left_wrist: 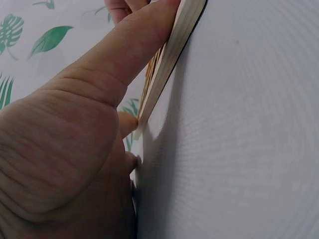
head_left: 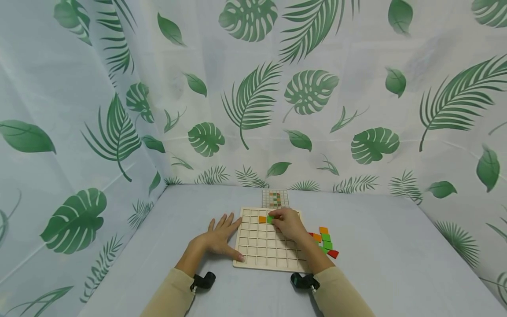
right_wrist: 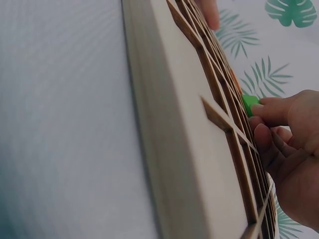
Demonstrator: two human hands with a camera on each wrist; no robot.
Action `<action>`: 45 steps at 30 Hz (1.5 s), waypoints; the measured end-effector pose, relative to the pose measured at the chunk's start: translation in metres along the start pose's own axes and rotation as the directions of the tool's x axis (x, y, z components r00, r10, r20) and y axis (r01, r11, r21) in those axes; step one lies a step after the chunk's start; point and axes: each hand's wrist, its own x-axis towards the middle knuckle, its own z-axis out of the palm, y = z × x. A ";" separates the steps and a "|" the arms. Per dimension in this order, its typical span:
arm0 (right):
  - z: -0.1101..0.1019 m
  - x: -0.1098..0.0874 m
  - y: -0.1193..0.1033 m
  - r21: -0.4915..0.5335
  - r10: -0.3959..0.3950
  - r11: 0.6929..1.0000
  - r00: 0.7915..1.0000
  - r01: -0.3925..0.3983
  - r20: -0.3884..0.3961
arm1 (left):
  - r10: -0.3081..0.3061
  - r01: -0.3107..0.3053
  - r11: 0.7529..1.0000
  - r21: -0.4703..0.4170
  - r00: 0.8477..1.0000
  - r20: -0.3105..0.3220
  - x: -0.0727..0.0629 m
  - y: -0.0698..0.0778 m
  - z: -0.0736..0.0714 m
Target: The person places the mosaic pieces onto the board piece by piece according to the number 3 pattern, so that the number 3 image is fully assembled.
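Nearest, two beige sleeves point(head_left: 172, 293) reach in over the pale worktop point(head_left: 396, 246), with a small black camera point(head_left: 204, 280) at each wrist. The left hand point(head_left: 215, 240) grips nothing; its fingers are spread, the thumb resting on the near left corner of a wooden board point(head_left: 261, 251) and the index fingertip at its left edge. The board lies flat, divided by raised strips into squares. To its right, partly hidden by the right forearm, is a loose cluster of orange, green and red tiles point(head_left: 326, 237). Farther up the board, the right hand point(head_left: 291, 224) pinches a green tile point(head_left: 270, 219) between thumb and fingers; whether the tile sits fully down in its square, I cannot tell. Just left of it, an orange tile point(head_left: 262, 219) lies in a square near the far edge. Just beyond the board is a card point(head_left: 266, 200) printed with a grid and coloured squares. Behind everything hangs a white curtain point(head_left: 253, 165) with green leaves.
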 end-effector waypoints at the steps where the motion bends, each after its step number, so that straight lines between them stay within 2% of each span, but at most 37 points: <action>1: 0.000 0.000 -0.001 -0.011 -0.003 1.000 1.000 0.003 -0.003 | 0.000 0.000 1.000 -0.001 1.000 0.000 0.000 0.000 0.000; 11: 0.001 0.000 -0.005 -0.084 -0.015 0.996 1.000 0.014 -0.015 | 0.002 -0.002 1.000 -0.002 1.000 -0.001 -0.001 0.001 -0.001; 18: 0.002 0.001 -0.003 -0.146 -0.062 0.988 0.997 0.056 -0.037 | 0.005 -0.005 1.000 0.001 1.000 -0.003 0.000 0.002 0.000; 28: 0.002 0.001 -0.004 -0.165 -0.047 0.985 0.999 0.044 -0.012 | -0.001 0.001 1.000 0.005 1.000 -0.001 0.001 0.001 0.001; 37: 0.003 0.000 -0.007 -0.222 -0.086 0.971 0.996 0.091 0.031 | 0.002 -0.002 1.000 0.007 1.000 -0.001 0.000 0.001 0.000; 45: 0.003 -0.001 -0.009 -0.237 -0.106 0.965 0.994 0.110 0.030 | 0.002 -0.002 1.000 -0.001 1.000 -0.004 0.000 0.001 0.001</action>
